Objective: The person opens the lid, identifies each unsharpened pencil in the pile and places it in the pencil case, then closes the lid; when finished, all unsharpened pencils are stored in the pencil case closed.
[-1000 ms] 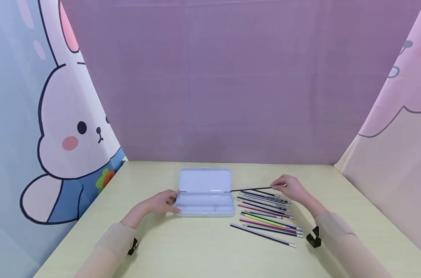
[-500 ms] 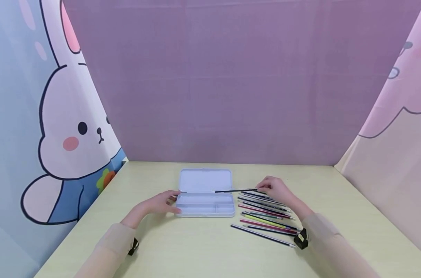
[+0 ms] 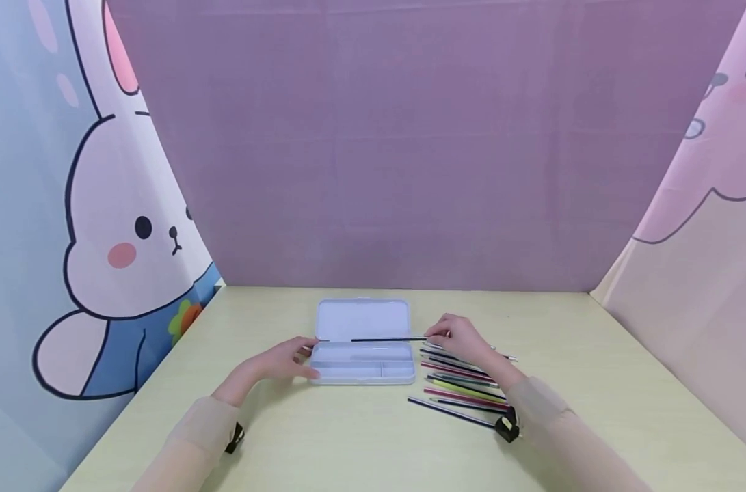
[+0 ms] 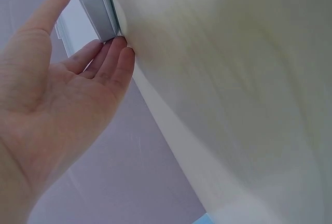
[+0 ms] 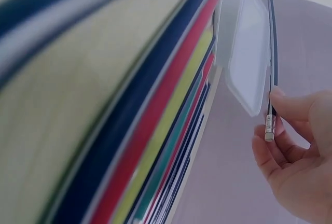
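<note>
Right hand: my fingertips are narrow here, the hand (image 3: pixel 455 335) pinching one dark pencil (image 3: pixel 388 339) near its back end, with the pale eraser (image 5: pixel 269 137) poking out behind.
Held pencil: nearly parallel to the table's back edge, reaching left across the hinge line of the case; how high above it, I cannot tell.
Left hand: thumb and fingers set wide, the hand (image 3: pixel 280 359) holding the left end of the pencil case (image 3: pixel 363 381), thumb at its front left corner, fingers by its back left corner.
Pencil case: a little left of the table's middle, the lid (image 3: pixel 363 319) folded back toward the back edge.
Compartments: a long one behind, two in front parted by a short divider (image 3: pixel 381 369).
Loose pencils: just off the case's right edge, the bunch (image 3: pixel 465 391) slants toward the table's front right; my right forearm covers some right ends.
Front pencil: the dark one (image 3: pixel 449 412) lies slightly apart, nearest the front.
Room: bare tabletop (image 3: pixel 323 437) spreads widely from my left hand to the left edge and from my right forearm to the right edge; behind the lid, only a thin strip before the purple cloth (image 3: pixel 373 150).
</note>
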`<move>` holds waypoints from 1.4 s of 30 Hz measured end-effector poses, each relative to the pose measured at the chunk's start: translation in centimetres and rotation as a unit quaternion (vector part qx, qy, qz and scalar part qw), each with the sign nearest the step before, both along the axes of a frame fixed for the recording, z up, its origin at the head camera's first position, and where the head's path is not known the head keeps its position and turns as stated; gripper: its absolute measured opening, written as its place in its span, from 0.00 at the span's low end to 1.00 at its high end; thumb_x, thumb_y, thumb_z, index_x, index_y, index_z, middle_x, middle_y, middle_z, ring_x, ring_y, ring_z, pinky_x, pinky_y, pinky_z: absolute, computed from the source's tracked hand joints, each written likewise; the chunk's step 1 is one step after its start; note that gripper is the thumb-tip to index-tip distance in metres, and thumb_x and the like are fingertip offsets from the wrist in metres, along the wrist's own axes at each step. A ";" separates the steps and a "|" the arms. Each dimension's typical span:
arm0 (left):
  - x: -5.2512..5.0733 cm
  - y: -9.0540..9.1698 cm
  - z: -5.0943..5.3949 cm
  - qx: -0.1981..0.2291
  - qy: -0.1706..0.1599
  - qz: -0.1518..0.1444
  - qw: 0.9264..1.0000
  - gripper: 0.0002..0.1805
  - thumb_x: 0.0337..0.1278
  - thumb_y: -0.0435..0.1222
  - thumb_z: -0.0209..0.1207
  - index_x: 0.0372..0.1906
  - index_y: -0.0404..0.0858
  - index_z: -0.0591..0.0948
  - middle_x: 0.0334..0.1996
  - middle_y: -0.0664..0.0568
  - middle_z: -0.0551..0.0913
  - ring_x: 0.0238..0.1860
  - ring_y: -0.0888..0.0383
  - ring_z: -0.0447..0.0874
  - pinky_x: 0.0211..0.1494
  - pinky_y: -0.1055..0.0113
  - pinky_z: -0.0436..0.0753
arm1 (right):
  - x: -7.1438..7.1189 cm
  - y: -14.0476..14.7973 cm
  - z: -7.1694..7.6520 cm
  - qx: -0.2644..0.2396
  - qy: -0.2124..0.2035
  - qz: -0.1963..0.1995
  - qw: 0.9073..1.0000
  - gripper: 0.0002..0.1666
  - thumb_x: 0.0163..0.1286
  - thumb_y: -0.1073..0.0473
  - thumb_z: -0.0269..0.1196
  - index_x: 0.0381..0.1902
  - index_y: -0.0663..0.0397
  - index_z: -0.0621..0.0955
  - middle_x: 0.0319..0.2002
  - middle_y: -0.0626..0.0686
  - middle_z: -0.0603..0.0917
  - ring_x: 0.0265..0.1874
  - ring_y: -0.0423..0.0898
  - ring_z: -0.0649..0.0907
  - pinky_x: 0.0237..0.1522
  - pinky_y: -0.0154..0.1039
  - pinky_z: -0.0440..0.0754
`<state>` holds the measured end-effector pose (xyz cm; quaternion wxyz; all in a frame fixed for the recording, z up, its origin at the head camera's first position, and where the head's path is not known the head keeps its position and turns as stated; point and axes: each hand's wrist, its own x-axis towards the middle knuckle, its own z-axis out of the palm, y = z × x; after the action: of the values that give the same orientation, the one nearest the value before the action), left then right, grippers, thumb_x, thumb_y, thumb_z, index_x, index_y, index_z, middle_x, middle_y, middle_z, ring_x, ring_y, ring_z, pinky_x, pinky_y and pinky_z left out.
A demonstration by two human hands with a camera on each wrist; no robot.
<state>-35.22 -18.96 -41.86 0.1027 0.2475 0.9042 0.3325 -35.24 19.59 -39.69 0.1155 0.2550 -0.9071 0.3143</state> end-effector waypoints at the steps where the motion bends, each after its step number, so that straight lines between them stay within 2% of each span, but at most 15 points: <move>1: 0.0 0.0 0.0 0.000 0.001 0.000 1.000 0.42 0.49 0.44 0.68 0.65 0.28 0.64 0.59 0.37 0.71 0.57 0.42 0.72 0.60 0.50 0.74 | 0.0 -0.3 0.0 0.000 0.002 0.004 1.000 0.06 0.61 0.66 0.64 0.35 0.61 0.86 0.28 0.49 0.80 0.27 0.38 0.75 0.28 0.30 0.76; 10: -0.2 0.0 -0.3 -0.006 0.000 0.000 1.000 0.42 0.49 0.46 0.67 0.65 0.29 0.65 0.59 0.38 0.72 0.58 0.43 0.72 0.60 0.51 0.74 | 0.2 -2.8 0.1 0.011 0.010 0.025 1.000 0.06 0.60 0.67 0.64 0.34 0.63 0.86 0.27 0.50 0.80 0.25 0.38 0.74 0.26 0.29 0.74; 18: 0.0 -0.1 -0.5 -0.005 0.013 -0.016 1.000 0.42 0.51 0.45 0.66 0.66 0.27 0.63 0.59 0.35 0.71 0.57 0.41 0.73 0.59 0.49 0.75 | 0.0 -4.3 -0.1 0.022 -0.022 0.036 0.999 0.07 0.61 0.66 0.64 0.35 0.62 0.86 0.29 0.50 0.80 0.25 0.37 0.73 0.26 0.28 0.73; 24: 0.1 -0.2 -0.6 -0.005 0.020 -0.020 1.000 0.42 0.51 0.45 0.66 0.65 0.26 0.63 0.58 0.35 0.72 0.56 0.42 0.73 0.58 0.49 0.75 | -0.4 -5.2 -0.5 0.042 -0.013 0.045 0.998 0.06 0.61 0.66 0.64 0.35 0.62 0.86 0.30 0.51 0.81 0.27 0.38 0.74 0.28 0.27 0.74; 31: 0.0 -0.2 -0.3 -0.006 0.018 -0.021 1.000 0.42 0.52 0.45 0.65 0.66 0.27 0.63 0.59 0.36 0.71 0.57 0.42 0.73 0.59 0.49 0.75 | -0.8 -6.2 -0.6 0.052 -0.042 0.030 0.997 0.06 0.62 0.64 0.64 0.35 0.60 0.86 0.27 0.48 0.79 0.27 0.38 0.73 0.28 0.29 0.73; 42: -0.1 -0.2 -0.2 -0.011 0.014 -0.013 1.000 0.42 0.51 0.45 0.66 0.66 0.27 0.63 0.59 0.36 0.72 0.57 0.42 0.73 0.59 0.50 0.74 | -1.2 -7.0 -0.7 0.075 -0.042 0.029 0.996 0.02 0.59 0.66 0.65 0.30 0.60 0.85 0.26 0.48 0.81 0.28 0.39 0.77 0.32 0.29 0.77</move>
<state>-35.32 -19.17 -42.02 0.0973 0.2622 0.9059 0.3181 -36.46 12.59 -40.44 0.0492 0.2757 -0.9244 0.2589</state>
